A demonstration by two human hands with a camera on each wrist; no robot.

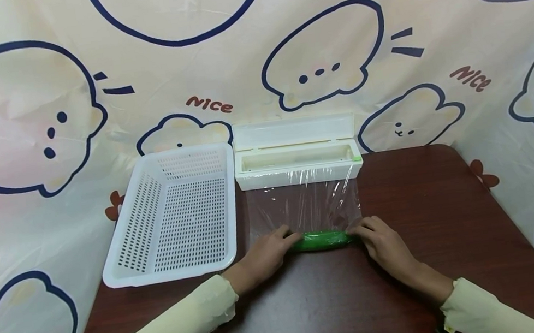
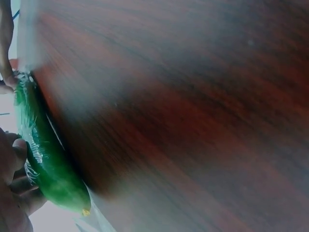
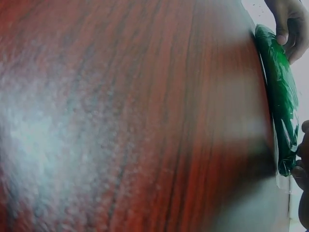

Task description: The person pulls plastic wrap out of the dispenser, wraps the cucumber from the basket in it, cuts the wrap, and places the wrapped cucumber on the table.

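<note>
A green cucumber (image 1: 324,240) lies crosswise on the table, with shiny cling film (image 1: 303,206) around it. That film runs back as a flat sheet to the white dispenser box (image 1: 300,176). My left hand (image 1: 268,253) grips the cucumber's left end; the left wrist view has its thumb and fingers (image 2: 20,152) at the cucumber's side. At the opposite end, my right hand (image 1: 389,248) pinches the tip with thumb and fingers, partly cut off in the right wrist view. Both ends of the cucumber are hidden by the fingers in the head view.
A white perforated basket (image 1: 227,215) stands left of the film, beside the dispenser. The dispenser's lid (image 1: 294,131) is raised at the back. Dark wood tabletop (image 1: 424,198) extends right and in front. A patterned cloth (image 1: 216,68) hangs behind the table.
</note>
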